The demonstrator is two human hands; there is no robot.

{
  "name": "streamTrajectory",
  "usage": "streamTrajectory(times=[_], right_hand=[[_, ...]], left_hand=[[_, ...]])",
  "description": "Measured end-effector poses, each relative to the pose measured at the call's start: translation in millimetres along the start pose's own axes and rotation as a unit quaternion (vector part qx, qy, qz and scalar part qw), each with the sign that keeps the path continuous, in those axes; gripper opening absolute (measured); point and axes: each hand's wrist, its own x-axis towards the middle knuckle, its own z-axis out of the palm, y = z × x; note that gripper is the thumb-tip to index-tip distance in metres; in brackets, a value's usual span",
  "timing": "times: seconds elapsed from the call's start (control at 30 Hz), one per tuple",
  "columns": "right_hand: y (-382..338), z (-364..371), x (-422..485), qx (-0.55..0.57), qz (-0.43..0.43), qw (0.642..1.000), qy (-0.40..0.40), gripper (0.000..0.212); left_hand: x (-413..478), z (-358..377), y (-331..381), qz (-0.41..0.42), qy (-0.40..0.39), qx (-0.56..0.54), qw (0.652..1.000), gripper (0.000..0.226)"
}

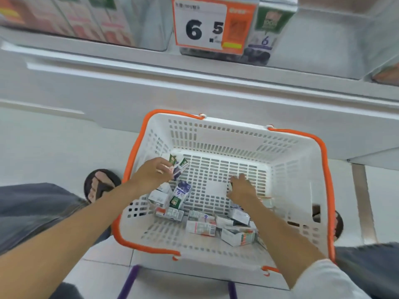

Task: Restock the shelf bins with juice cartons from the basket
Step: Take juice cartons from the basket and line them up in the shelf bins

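The left grip (154,172) clutches several purple juice cartons (179,167) inside the basket (216,130); overloaded, one may slip. The right grip (243,188) hovers low, closure unclear.

One basket (216,134); two orange handles (133,152); roughly a dozen cartons (200,227) inside, too jumbled to count exactly; two hands, left hand (151,172) and right hand (243,189); one price tag (200,24); two sandals (101,184).

White shelf (194,83) bears clear bins (151,29) (upright cartons (272,29) inside); basket (216,130) holds scattered cartons (200,227).
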Motion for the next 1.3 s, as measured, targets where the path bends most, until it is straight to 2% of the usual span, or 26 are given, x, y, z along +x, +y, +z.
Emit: streamTrajectory(times=[0.13,0.2,0.23,0.3,0.33,0.4,0.43,0.5,0.6,0.63,0.7,0.77,0.83,0.9,0.97,1.03,1.13,1.2,1.3], right_hand=[[-18,-30,-8,0.177,-0.037,0.981,0.071,0.048],[-42,-52,-20,0.245,-0.101,0.959,0.103,0.05],[-56,-62,-26,0.263,-0.148,0.947,0.112,0.05],[-78,-75,-34,0.323,-0.244,0.911,0.081,0.045],[-84,-78,-35,0.37,-0.271,0.888,0.039,0.041],[-86,-77,-32,0.439,-0.264,0.859,-0.017,0.034],[-84,-71,-27,0.437,-0.246,0.865,-0.007,0.034],[-77,-47,-15,0.384,-0.201,0.901,-0.01,0.043],[-80,-5,0,0.294,-0.151,0.937,-0.112,0.064],[-86,7,4,0.249,-0.15,0.95,-0.115,0.07],[-97,24,11,0.17,-0.163,0.969,-0.069,0.077],[-109,37,14,0.152,-0.168,0.973,-0.043,0.077],[-117,46,18,0.195,-0.149,0.968,-0.056,0.06],[-120,46,21,0.295,-0.127,0.943,-0.09,0.016],[-119,38,22,0.356,-0.111,0.919,-0.129,0.019],[-109,20,18,0.355,-0.101,0.917,-0.149,0.044],[-73,-27,3,0.388,-0.082,0.914,-0.089,0.046],[-49,-68,-17,0.468,-0.082,0.879,-0.028,0.046],[-34,-124,-52,0.608,-0.129,0.783,-0.011,0.044]], left_hand=[[1,13,4,-0.006,0.012,-0.047,0.999,0.019],[3,21,9,-0.003,0.004,-0.078,0.997,0.021],[4,25,11,-0.005,-0.023,-0.083,0.996,0.029],[5,31,14,-0.023,-0.092,-0.09,0.991,0.05],[5,32,14,-0.037,-0.103,-0.099,0.989,0.052],[6,28,8,-0.066,-0.067,-0.127,0.987,0.047],[6,25,5,-0.072,-0.041,-0.138,0.987,0.044],[6,17,-1,-0.078,-0.016,-0.167,0.983,0.043],[8,11,-2,-0.073,-0.009,-0.192,0.979,0.043],[9,11,-2,-0.068,-0.007,-0.189,0.98,0.042],[11,12,1,-0.06,-0.002,-0.187,0.981,0.041],[12,13,0,-0.059,0.005,-0.188,0.98,0.04],[12,14,1,-0.063,0.003,-0.19,0.98,0.04],[12,16,1,-0.066,-0.004,-0.199,0.978,0.041],[11,16,2,-0.064,-0.007,-0.204,0.977,0.04],[11,16,3,-0.06,-0.006,-0.207,0.977,0.039],[11,15,5,-0.056,-0.005,-0.229,0.972,0.038],[10,13,10,-0.053,0.0,-0.244,0.968,0.036],[4,12,27,-0.044,0.003,-0.265,0.963,0.037]])
